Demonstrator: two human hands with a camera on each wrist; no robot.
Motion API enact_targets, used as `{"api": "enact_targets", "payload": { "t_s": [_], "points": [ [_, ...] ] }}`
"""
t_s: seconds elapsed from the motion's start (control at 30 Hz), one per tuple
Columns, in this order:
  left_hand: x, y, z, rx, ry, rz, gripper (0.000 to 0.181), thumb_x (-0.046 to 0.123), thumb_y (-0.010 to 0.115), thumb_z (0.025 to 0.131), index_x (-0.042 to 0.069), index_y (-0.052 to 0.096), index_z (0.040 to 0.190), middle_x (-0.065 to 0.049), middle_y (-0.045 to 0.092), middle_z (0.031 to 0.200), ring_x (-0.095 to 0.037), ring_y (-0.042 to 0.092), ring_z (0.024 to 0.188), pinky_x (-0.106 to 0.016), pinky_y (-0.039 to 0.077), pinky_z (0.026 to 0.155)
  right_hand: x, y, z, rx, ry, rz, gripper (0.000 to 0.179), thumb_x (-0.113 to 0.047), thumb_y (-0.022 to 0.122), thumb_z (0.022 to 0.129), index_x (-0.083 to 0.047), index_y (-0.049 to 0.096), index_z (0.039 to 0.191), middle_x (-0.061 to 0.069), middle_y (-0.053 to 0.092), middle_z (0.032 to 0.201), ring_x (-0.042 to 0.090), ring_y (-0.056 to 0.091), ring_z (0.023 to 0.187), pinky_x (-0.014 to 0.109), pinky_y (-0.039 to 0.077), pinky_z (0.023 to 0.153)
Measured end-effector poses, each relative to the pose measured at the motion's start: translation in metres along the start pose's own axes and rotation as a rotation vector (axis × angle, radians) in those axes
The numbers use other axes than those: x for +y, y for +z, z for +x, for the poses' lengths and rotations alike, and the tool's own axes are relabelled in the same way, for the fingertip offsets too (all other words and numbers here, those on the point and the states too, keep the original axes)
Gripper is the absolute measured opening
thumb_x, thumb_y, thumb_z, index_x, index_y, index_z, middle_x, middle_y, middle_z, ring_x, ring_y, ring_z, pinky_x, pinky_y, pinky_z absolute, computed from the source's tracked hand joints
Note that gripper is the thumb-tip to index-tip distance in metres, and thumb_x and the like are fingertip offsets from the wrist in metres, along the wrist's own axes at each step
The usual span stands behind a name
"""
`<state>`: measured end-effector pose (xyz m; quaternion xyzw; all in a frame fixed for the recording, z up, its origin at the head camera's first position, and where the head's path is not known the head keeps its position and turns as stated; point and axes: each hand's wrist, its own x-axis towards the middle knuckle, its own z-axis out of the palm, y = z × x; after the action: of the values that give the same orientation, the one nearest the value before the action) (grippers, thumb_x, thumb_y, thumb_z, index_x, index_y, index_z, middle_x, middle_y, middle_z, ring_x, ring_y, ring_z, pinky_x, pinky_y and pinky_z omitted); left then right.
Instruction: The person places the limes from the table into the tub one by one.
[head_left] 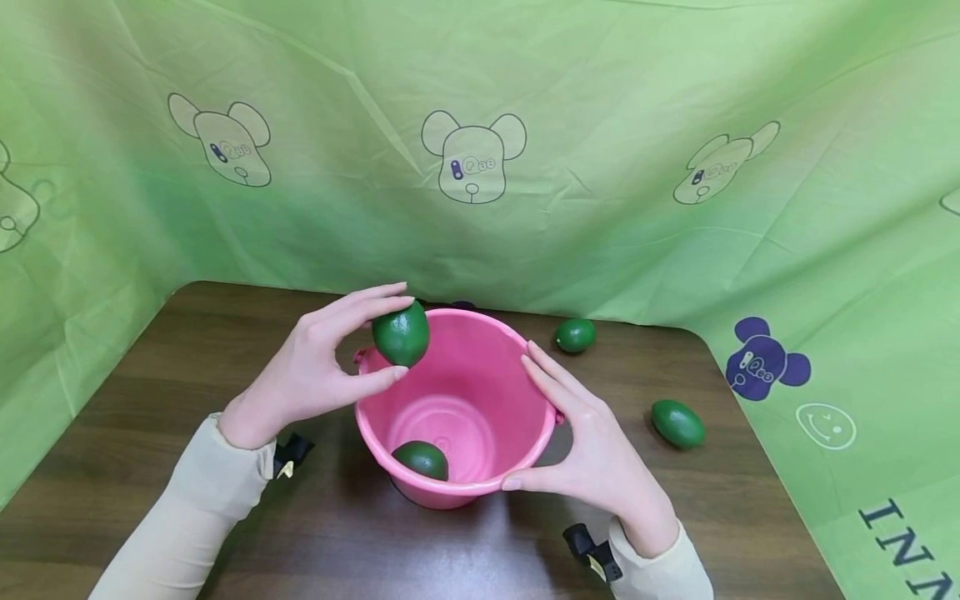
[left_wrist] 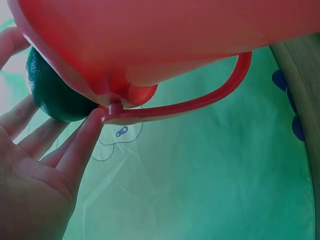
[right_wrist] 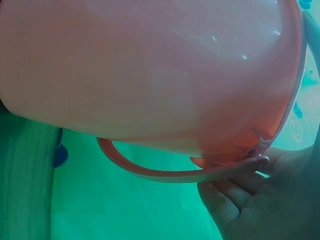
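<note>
My left hand [head_left: 318, 362] holds a glossy dark green fruit [head_left: 401, 333] between thumb and fingers, at the left rim of a pink bucket [head_left: 487, 367]. In the left wrist view this rounded fruit [left_wrist: 52, 90] shows finely bumpy skin, beside the bucket's rim and handle [left_wrist: 190, 104]. My right hand [head_left: 592, 442] holds the bucket's right rim, thumb towards the front and fingers farther back. Inside the bucket, near its front wall, lies another green fruit [head_left: 422, 460], partly hidden by the rim. The right wrist view shows the handle [right_wrist: 175, 175] hanging near my right fingers [right_wrist: 227, 197].
Right of the bucket, two smaller oval green fruits lie on the brown wooden table [head_left: 322, 533]: one fruit [head_left: 575, 335] near the back edge, another fruit [head_left: 677, 423] towards the right edge. A green printed cloth [head_left: 585, 225] hangs behind and around the table.
</note>
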<state>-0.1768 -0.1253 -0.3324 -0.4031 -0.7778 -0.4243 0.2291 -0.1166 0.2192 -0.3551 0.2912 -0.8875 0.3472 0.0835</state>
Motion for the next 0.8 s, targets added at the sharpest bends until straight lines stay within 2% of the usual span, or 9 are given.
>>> {"api": "enact_targets", "payload": {
  "t_s": [0.33, 0.43, 0.63, 0.8],
  "points": [
    [0.0019, 0.0030, -0.0018, -0.014, 0.005, -0.011, 0.071, 0.014, 0.091, 0.074, 0.014, 0.063, 0.139, -0.003, 0.055, 0.147, -0.019, 0.061, 0.120, -0.024, 0.052, 0.074, -0.0007, 0.0000, 0.0003, -0.004, 0.001, 0.011, 0.125, -0.054, 0.098, 0.058, -0.012, 0.037, 0.159, -0.004, 0.025, 0.166, 0.016, 0.035, 0.145, 0.026, 0.038, 0.109],
    [0.0020, 0.0036, -0.0022, -0.022, 0.004, -0.012, 0.071, 0.015, 0.091, 0.075, 0.013, 0.063, 0.140, -0.003, 0.055, 0.147, -0.017, 0.061, 0.117, -0.025, 0.053, 0.071, -0.0005, -0.0004, -0.0003, -0.006, 0.001, 0.008, 0.124, -0.054, 0.097, 0.058, -0.013, 0.037, 0.159, -0.004, 0.025, 0.166, 0.016, 0.036, 0.145, 0.025, 0.041, 0.107],
    [0.0029, 0.0031, -0.0011, -0.024, 0.009, -0.011, 0.071, 0.016, 0.091, 0.075, 0.013, 0.063, 0.140, -0.003, 0.055, 0.147, -0.017, 0.062, 0.115, -0.025, 0.052, 0.070, 0.0008, -0.0012, 0.0003, 0.001, -0.005, 0.010, 0.124, -0.055, 0.097, 0.058, -0.012, 0.039, 0.158, -0.004, 0.026, 0.166, 0.014, 0.045, 0.138, 0.022, 0.048, 0.093],
    [0.0042, 0.0015, -0.0014, -0.039, -0.012, -0.017, 0.072, 0.017, 0.092, 0.075, 0.014, 0.062, 0.141, -0.002, 0.054, 0.147, -0.013, 0.062, 0.106, -0.027, 0.053, 0.067, 0.0011, -0.0007, 0.0010, -0.001, -0.008, 0.015, 0.123, -0.055, 0.097, 0.058, -0.011, 0.039, 0.158, -0.003, 0.026, 0.166, 0.015, 0.047, 0.137, 0.022, 0.049, 0.093]
  ]
}}
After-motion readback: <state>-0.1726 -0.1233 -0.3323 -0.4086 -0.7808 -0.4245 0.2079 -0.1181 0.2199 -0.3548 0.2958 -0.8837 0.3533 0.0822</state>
